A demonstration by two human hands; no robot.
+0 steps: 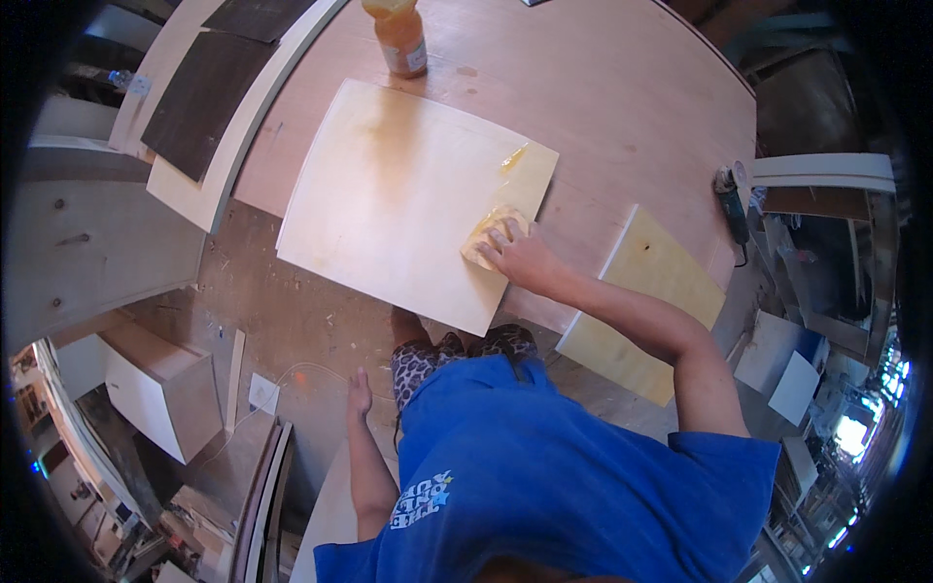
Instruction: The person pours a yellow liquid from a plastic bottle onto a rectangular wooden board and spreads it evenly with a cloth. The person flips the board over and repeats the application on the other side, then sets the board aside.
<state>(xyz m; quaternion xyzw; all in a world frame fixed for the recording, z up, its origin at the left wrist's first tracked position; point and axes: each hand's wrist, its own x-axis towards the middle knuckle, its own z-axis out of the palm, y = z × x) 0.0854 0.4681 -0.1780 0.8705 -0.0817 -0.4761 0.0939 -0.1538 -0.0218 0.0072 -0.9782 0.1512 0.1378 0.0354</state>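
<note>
My right hand [522, 255] grips a pale, yellowish flat piece [483, 236] smeared with something wet, perhaps a spreader or pad; I cannot make out its exact kind. It presses on the right side of a light wooden panel [374, 219]. Farther up that panel lies a shiny streak of yellow liquid [512, 158], like glue. Just beyond the panel's far edge stands a jar of orange-yellow liquid [400, 44]. Down at my left side, my left hand [360, 394] hangs away from the table, fingers stretched out and holding nothing.
A yellowish board [641, 306] lies on the pinkish table [603, 117] at the right. Near the right edge rests a dark power tool [731, 209]. Pale boards with dark sheets [209, 102] are at the far left. A wooden box [160, 384] stands on the floor, left.
</note>
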